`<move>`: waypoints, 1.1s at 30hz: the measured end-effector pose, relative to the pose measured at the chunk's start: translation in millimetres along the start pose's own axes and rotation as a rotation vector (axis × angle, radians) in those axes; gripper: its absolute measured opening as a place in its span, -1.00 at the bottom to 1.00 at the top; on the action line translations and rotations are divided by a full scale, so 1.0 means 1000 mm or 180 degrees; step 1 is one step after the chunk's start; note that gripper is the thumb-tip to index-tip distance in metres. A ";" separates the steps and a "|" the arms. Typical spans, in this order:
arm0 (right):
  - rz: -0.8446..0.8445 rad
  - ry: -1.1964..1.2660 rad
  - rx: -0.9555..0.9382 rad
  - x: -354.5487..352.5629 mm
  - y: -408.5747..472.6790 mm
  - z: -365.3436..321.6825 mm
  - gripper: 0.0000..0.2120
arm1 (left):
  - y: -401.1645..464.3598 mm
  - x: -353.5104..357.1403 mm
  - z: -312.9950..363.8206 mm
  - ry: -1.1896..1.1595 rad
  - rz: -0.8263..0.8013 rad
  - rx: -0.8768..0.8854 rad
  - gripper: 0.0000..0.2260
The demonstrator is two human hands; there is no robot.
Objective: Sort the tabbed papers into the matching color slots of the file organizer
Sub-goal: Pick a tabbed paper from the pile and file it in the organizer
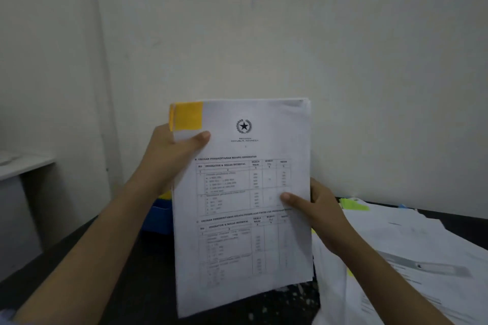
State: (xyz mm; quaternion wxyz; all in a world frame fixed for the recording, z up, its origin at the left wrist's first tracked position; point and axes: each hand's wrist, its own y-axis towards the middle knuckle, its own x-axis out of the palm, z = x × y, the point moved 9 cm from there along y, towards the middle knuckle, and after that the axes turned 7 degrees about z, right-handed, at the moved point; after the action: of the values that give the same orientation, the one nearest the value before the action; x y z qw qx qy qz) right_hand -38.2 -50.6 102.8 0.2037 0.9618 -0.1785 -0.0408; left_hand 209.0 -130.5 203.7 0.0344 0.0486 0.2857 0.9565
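Note:
A stack of printed papers (243, 203) with a yellow tab (188, 116) on its top left corner stands upright in front of me, held above the dark table. My left hand (171, 158) grips the stack's left edge just below the tab, thumb on the front page. My right hand (317, 208) holds the right edge at mid height, thumb pressed on the page. Behind the stack at the left, a blue part of the file organizer (157, 216) shows with a bit of yellow above it; most of it is hidden.
A loose pile of white papers (412, 250) covers the table's right side, with a green tab (353, 204) at its far edge. The dark table (126, 272) runs to a white wall. A pale shelf (23, 163) juts out at the left.

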 end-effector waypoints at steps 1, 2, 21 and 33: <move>-0.0115 0.0088 0.0056 0.012 0.004 0.004 -0.59 | 0.005 -0.013 0.003 0.0006 0.0095 0.0043 -0.95; -0.0209 0.0183 0.0122 0.026 0.007 0.010 -0.59 | 0.010 -0.028 0.007 0.0008 0.0200 0.0094 -0.94; 0.0144 -0.0204 -0.0065 0.155 0.091 0.026 -0.79 | 0.037 -0.182 -0.035 0.0665 0.0927 0.0291 -0.92; -0.0460 -0.1414 0.0629 0.208 0.196 0.019 -0.69 | 0.057 -0.237 -0.060 0.0349 0.1527 0.0197 -0.91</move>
State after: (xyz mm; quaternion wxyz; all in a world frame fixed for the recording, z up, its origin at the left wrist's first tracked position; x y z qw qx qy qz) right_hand 88.9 -300.1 164.1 0.0611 0.9547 -0.1528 -0.2479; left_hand 435.2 -232.6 167.5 -0.2107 0.0641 0.2966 0.9292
